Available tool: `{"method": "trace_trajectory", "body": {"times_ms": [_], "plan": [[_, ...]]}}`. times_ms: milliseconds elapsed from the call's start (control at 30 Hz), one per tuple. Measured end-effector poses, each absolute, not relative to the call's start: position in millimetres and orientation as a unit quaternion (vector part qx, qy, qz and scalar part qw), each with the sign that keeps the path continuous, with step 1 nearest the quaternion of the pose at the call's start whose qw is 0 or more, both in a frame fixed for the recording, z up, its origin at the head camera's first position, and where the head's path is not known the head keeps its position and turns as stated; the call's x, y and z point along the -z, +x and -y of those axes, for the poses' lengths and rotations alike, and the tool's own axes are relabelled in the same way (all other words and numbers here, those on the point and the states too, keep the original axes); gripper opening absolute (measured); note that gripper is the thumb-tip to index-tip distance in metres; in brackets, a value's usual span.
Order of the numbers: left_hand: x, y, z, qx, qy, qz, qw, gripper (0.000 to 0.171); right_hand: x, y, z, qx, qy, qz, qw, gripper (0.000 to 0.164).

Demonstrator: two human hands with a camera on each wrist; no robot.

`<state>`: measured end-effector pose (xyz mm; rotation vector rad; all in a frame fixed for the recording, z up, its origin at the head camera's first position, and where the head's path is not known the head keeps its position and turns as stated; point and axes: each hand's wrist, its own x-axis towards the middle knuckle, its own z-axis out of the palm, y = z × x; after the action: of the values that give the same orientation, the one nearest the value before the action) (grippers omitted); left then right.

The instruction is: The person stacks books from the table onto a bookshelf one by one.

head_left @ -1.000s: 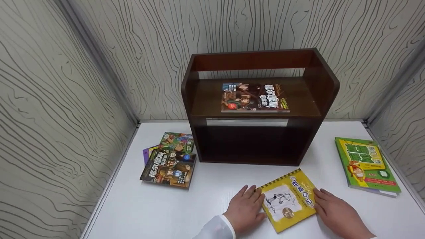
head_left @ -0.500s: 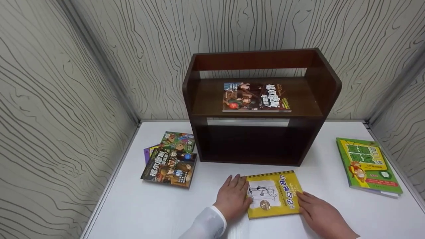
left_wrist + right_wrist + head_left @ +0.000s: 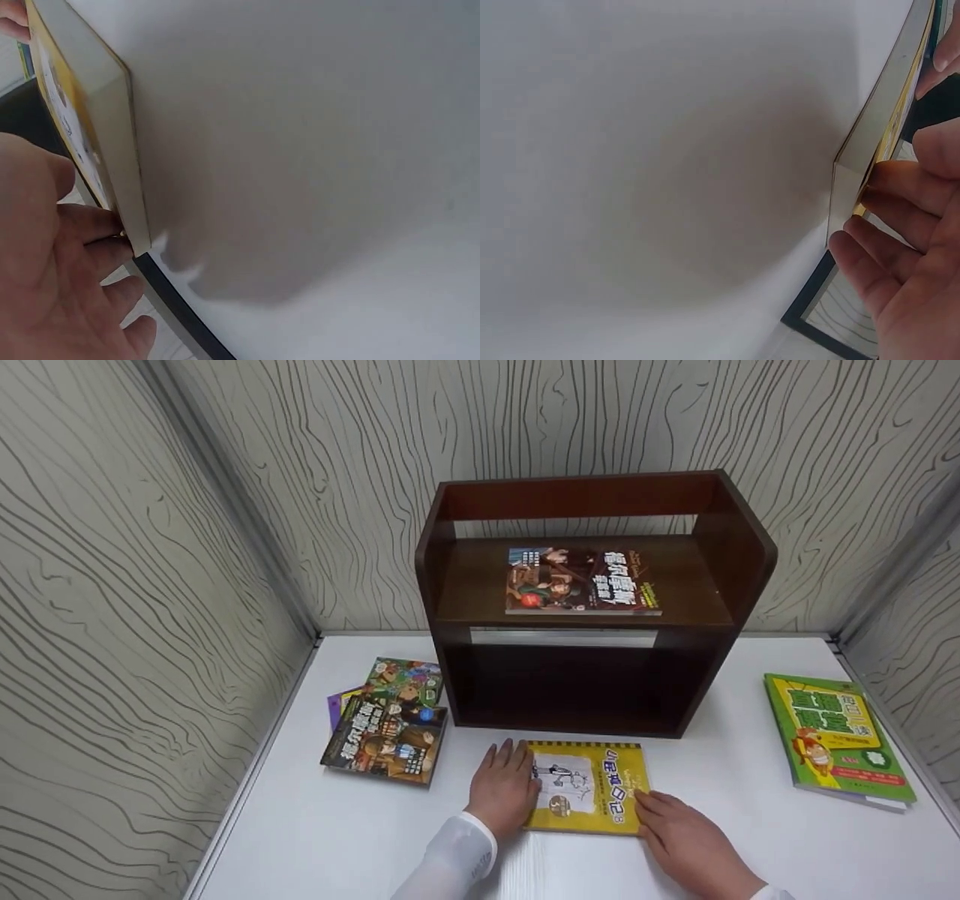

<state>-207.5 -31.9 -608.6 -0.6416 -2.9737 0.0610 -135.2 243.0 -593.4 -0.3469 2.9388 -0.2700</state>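
A yellow book (image 3: 589, 789) with a drawing on its cover lies flat on the white table in front of a dark brown shelf. My left hand (image 3: 504, 787) touches its left edge with outstretched fingers. Against the right edge rests my right hand (image 3: 686, 840), fingers nearly straight. Both wrist views show the fingers at the edges of the yellow book (image 3: 112, 142), with the thumbs off the cover. Its pages (image 3: 870, 124) face the right wrist camera.
The two-tier shelf (image 3: 585, 622) carries one dark-covered book (image 3: 581, 581) on its upper board. Several overlapping books (image 3: 390, 739) lie at the left. A green book (image 3: 836, 739) tops another at the right. Patterned walls (image 3: 360, 495) enclose the table.
The yellow book has slid left and turned until its edges line up with the shelf front. Both hands have moved left with it, staying at its sides.
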Motion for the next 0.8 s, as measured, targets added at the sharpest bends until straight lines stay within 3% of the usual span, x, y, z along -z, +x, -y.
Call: {"method": "trace_trajectory", "body": {"times_ms": [167, 333, 600, 800], "plan": [[602, -206, 33, 0.077, -0.194, 0.978, -0.006, 0.054, 593, -136, -237, 0.115, -0.114, -0.984, 0.068, 0.043], [592, -196, 32, 0.228, -0.156, 0.958, -0.081, 0.057, 590, -137, -236, 0.255, -0.053, -0.960, 0.105, 0.041], [578, -179, 39, 0.426, -0.060, 0.882, -0.194, 0.074, 582, -142, -243, 0.494, 0.075, -0.848, 0.177, 0.057], [571, -176, 48, 0.524, 0.013, 0.823, -0.220, 0.080, 578, -145, -249, 0.552, 0.127, -0.798, 0.205, 0.065]]}}
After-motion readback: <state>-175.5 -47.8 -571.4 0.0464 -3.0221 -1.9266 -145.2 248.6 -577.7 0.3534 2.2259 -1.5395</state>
